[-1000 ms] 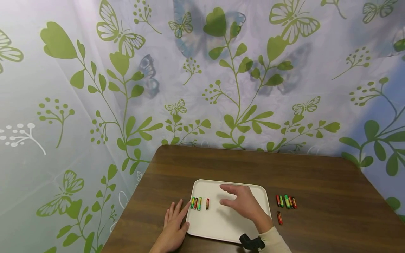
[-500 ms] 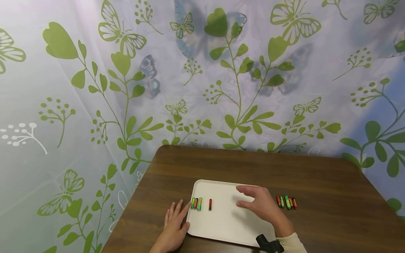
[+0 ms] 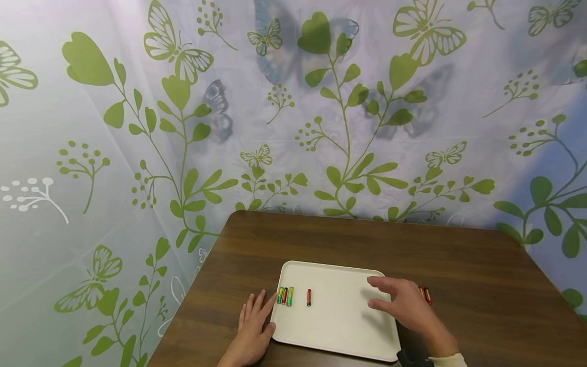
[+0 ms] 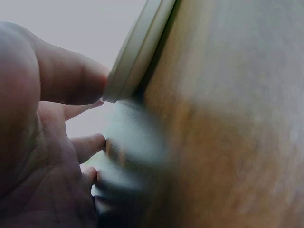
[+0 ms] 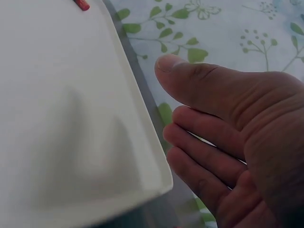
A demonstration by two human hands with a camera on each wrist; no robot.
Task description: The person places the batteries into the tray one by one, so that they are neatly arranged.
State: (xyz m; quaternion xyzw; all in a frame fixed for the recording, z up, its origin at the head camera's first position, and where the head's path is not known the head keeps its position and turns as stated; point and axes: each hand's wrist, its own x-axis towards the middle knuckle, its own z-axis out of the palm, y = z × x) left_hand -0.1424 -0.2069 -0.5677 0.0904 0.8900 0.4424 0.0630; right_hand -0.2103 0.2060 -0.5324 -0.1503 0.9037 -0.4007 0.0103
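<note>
My left hand [image 3: 251, 331] lies spread on the table at the tray's left side, thumb and forefinger at its edge. In the left wrist view the thumb [image 4: 71, 76] touches the rim of the white tray [image 4: 137, 47]. On the tray [image 3: 339, 331], at its left end, a green battery [image 3: 280, 295], a red battery [image 3: 285, 295] and a paler green battery [image 3: 290, 296] stand side by side. Apart from them, to the right, lies a single red battery [image 3: 309, 297]. Over the tray's right edge hovers my right hand [image 3: 410, 306], holding nothing, thumb and fingers apart.
Beyond the right hand, a few batteries [image 3: 428, 295] show on the brown wooden table [image 3: 495, 295]; the hand hides others of that group. A curtain [image 3: 284, 127] with leaf and butterfly prints hangs behind the table's far edge.
My right hand has moved right, from over the tray's middle to its right edge, now covering most of the right-hand batteries. The single red battery has shifted slightly right. My left hand stays put.
</note>
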